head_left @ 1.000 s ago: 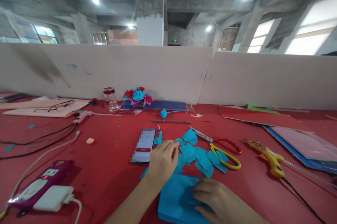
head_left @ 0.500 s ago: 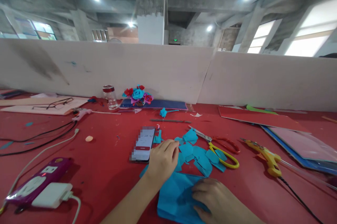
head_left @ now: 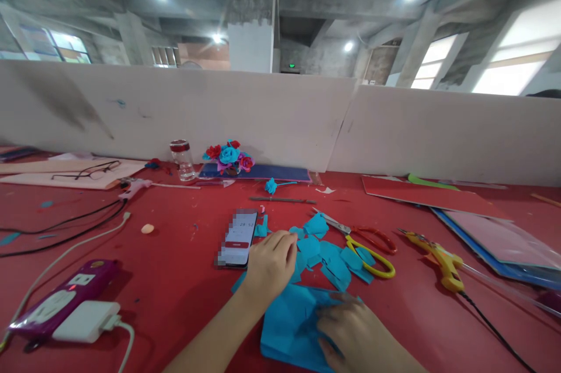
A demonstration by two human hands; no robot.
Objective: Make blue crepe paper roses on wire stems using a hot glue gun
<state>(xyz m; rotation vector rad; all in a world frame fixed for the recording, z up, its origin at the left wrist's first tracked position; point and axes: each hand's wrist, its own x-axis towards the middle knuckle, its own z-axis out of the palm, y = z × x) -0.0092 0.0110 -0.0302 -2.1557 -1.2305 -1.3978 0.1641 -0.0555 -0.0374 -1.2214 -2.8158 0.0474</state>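
Note:
My left hand (head_left: 272, 261) is closed, its fingers curled down beside the pile of cut blue paper pieces (head_left: 310, 249). Its fingertips are hidden, so what they hold, if anything, does not show. In front of me, near the bottom edge, lies a folded blue paper sheet (head_left: 287, 323). My right hand (head_left: 350, 326) rests on the right part of this sheet, fingers stretched out and the thumb apart. Scissors (head_left: 372, 261) with a red and a yellow handle lie right of the pieces, one handle over some of them. A phone (head_left: 239, 239) lies just left of my left hand.
A yellow glue gun (head_left: 447, 262) lies at right, near stacked coloured sheets (head_left: 495, 238). At left are a purple power strip (head_left: 65, 303) with a white plug and a pink glue gun (head_left: 135, 187). Behind stand a glass jar (head_left: 183, 162) and paper flowers (head_left: 230, 156).
Both hands stay nearly where they were. My right hand has shifted very slightly left on the blue sheet, and the whole view has moved a little.

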